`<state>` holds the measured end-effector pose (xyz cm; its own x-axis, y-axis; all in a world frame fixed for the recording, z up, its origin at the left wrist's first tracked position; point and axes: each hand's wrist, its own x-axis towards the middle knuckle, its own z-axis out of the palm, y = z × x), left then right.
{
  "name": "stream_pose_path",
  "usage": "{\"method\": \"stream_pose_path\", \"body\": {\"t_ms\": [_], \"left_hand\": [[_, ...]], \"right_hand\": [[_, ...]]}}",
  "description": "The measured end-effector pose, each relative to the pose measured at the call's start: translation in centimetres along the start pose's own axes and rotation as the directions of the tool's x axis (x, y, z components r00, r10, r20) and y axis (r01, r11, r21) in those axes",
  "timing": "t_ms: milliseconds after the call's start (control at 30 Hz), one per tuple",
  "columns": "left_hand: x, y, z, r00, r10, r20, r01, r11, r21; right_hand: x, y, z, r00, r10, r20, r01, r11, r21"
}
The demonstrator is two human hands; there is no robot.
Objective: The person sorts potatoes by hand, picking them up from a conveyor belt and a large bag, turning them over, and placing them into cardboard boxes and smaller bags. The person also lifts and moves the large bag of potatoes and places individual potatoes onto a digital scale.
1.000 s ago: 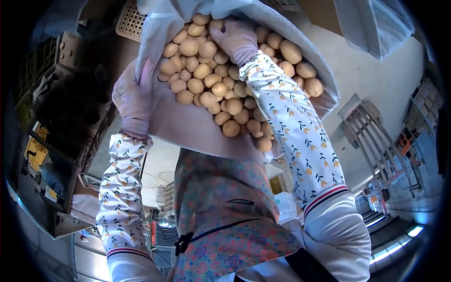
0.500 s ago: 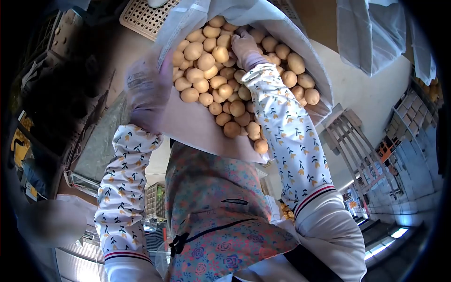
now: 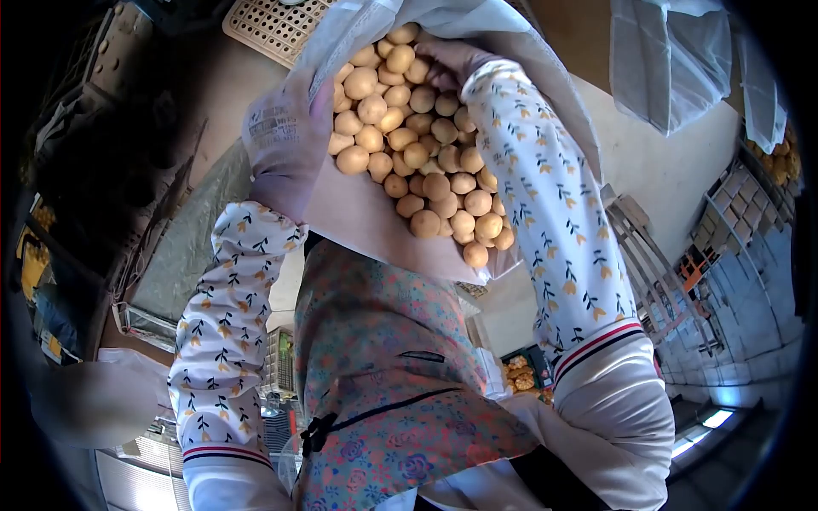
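A heap of round tan produce (image 3: 426, 157) lies in an open pale sack (image 3: 375, 234), which is held up in front of the person's chest, its mouth tilted toward the camera. The pieces fill the sack from its upper rim down to its lower lip, where a few sit right at the edge. The left hand (image 3: 285, 140), in a pale printed glove, is on the sack's left rim, its fingers closed over the fabric and gripping it. The right hand (image 3: 447, 60), also gloved, reaches into the top of the heap; its fingers are sunk among the pieces, so the view does not show whether they are curled around any or lying loose. Both forearms wear white sleeves (image 3: 562, 213) printed with small flowers, and the right forearm lies along the right side of the heap, touching it. Below the sack hangs a floral apron (image 3: 383, 375). Just behind the sack's upper left corner is a beige perforated crate (image 3: 268, 25). Clear plastic bags (image 3: 673, 64) hang at the upper right, well apart from the hands, and a wooden slatted frame (image 3: 652, 264) lies on the concrete floor (image 3: 673, 175) to the right.
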<state>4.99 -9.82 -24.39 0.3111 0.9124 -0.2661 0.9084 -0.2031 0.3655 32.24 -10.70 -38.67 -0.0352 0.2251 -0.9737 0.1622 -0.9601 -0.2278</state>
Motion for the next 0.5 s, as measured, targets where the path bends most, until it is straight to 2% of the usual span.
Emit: {"method": "stream_pose_path", "body": {"t_ms": [33,100,133,233,267,300,333,400,467,500], "left_hand": [[0.0,0.1,-0.1,1.0,-0.001,0.007,0.002,1.0,-0.015],[0.2,-0.2,-0.1,1.0,0.02,0.012,-0.02,1.0,0.0],[0.3,-0.2,-0.2,1.0,0.025,0.012,-0.025,1.0,0.009],[0.3,0.0,-0.2,1.0,0.016,0.002,-0.016,1.0,-0.008],[0.4,0.1,-0.2,1.0,0.017,0.006,-0.017,1.0,-0.012],[0.4,0.2,-0.3,1.0,0.014,0.014,-0.014,1.0,-0.012],[0.4,0.1,-0.4,1.0,0.009,0.024,-0.009,1.0,-0.012],[0.4,0.1,-0.3,1.0,0.025,-0.002,-0.025,0.999,-0.037],[0.3,0.1,-0.1,0.999,0.042,-0.021,-0.043,0.998,-0.048],[0.2,0.2,0.0,0.998,0.05,-0.026,-0.051,0.998,-0.044]], "right_hand": [[0.3,-0.4,-1.2,0.974,0.147,0.17,-0.173,0.973,0.155],[0.6,0.6,-1.1,0.978,0.113,0.175,-0.138,0.982,0.132],[0.9,0.5,-1.3,0.967,0.149,0.205,-0.174,0.978,0.112],[0.7,-0.4,-1.9,0.894,0.195,0.404,-0.226,0.974,0.031],[0.2,-0.2,0.5,0.984,0.104,0.141,-0.049,0.936,-0.35],[-0.6,-0.3,2.6,0.988,0.132,0.081,-0.1,0.944,-0.313],[-1.9,-0.5,2.5,0.979,0.038,0.202,0.028,0.949,-0.314],[-4.0,-0.5,3.0,0.958,0.01,0.288,0.05,0.978,-0.201],[-6.3,1.7,4.2,0.932,-0.091,0.351,0.04,0.988,0.151],[-7.6,3.9,4.7,0.878,-0.272,0.393,0.103,0.911,0.4]]}}
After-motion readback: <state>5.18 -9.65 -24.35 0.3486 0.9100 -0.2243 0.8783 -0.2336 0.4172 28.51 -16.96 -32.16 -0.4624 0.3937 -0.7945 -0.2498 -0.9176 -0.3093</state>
